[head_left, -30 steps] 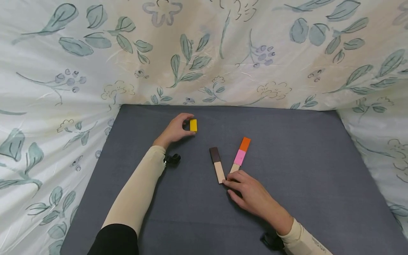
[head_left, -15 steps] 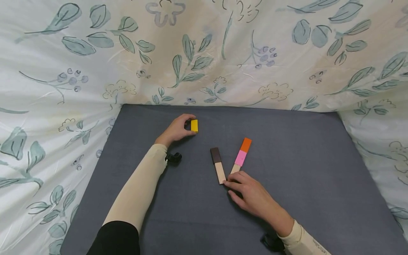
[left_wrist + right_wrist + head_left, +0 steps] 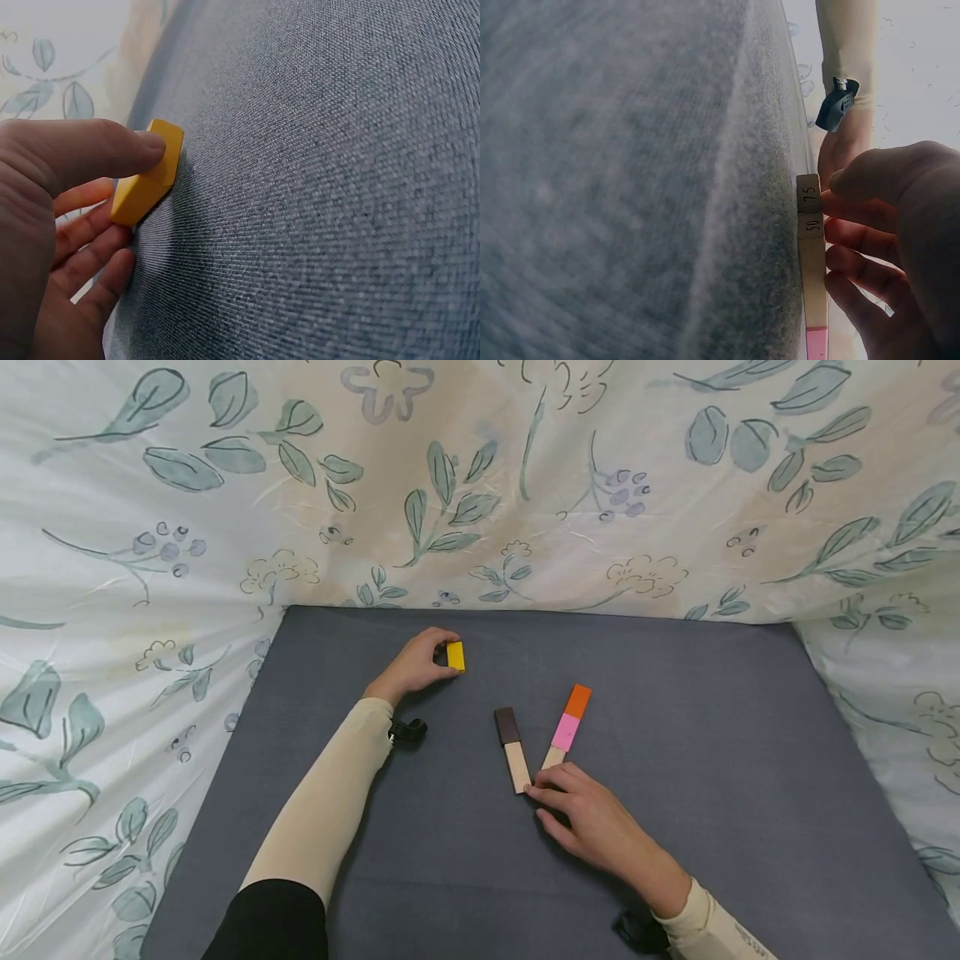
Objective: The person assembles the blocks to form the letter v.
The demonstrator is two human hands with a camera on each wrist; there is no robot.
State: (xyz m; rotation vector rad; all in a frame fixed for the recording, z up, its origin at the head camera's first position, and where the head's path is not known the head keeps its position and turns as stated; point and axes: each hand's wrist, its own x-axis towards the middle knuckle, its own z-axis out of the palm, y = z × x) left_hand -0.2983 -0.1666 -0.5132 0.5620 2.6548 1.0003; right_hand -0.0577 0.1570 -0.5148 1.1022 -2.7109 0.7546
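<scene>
My left hand [image 3: 412,668] pinches a small yellow block [image 3: 456,657] between thumb and fingers near the back of the table; in the left wrist view the thumb lies on the yellow block [image 3: 150,176]. My right hand [image 3: 600,827] rests its fingertips at the near ends of two wooden strips. One strip joins a dark brown block [image 3: 507,727] to a natural wood block [image 3: 516,767]. The other runs from an orange block [image 3: 577,702] through a pink block [image 3: 566,732] to a natural wood block [image 3: 553,757], partly hidden by my fingers. The right wrist view shows end faces marked 75 [image 3: 808,193] and 50 [image 3: 811,226].
A dark grey cloth [image 3: 712,760] covers the table. Floral fabric [image 3: 465,485] hangs behind it and along both sides. Black wrist cameras sit on the left wrist [image 3: 407,732] and right wrist [image 3: 641,931].
</scene>
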